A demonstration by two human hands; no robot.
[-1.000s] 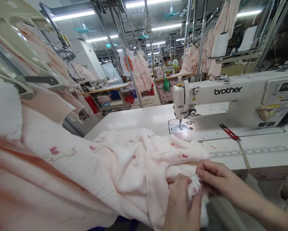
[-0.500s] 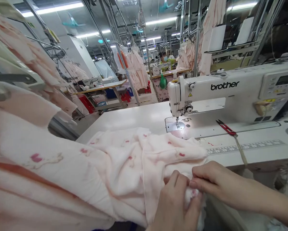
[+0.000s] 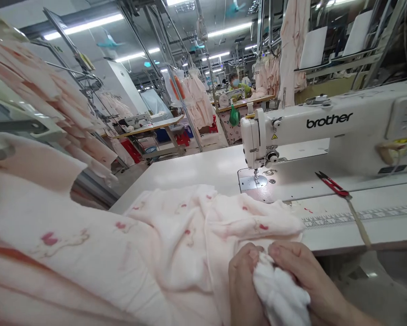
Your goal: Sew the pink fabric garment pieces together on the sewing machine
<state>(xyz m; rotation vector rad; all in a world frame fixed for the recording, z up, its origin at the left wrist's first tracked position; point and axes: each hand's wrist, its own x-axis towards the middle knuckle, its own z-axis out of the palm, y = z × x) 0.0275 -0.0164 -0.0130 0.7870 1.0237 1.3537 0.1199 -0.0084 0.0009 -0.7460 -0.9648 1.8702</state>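
By the front edge of the white table (image 3: 190, 167): white fluffy cloth (image 3: 281, 294) is all bunched up, low down and right of the middle.
Left hand (image 3: 244, 283): its fingers are curled and grip the left side of the white bunch.
Right hand (image 3: 300, 271): its fingers are bent and grip the other side; the two hands are close together at the top of the bunch.
Soft pink cloth (image 3: 186, 244): it lies in big folds on the table, just beside the hands, and goes up on the left. It has dark pink spots and thin tan curls. I cannot tell just where the white bunch joins it.
Brother sewing machine (image 3: 292, 124): it is on the table, behind the hands and to the right. The needle plate (image 3: 253, 182) is bare and lit.
Red snips (image 3: 333, 184): they lie in front of the machine, tied to a pale strap (image 3: 359, 224).
Ruler strip (image 3: 326, 221): it lies flat on the table, and the strap crosses it.
Back of the room: pink clothes (image 3: 198, 97) hang up, and a co-worker (image 3: 244, 89) is at another machine.
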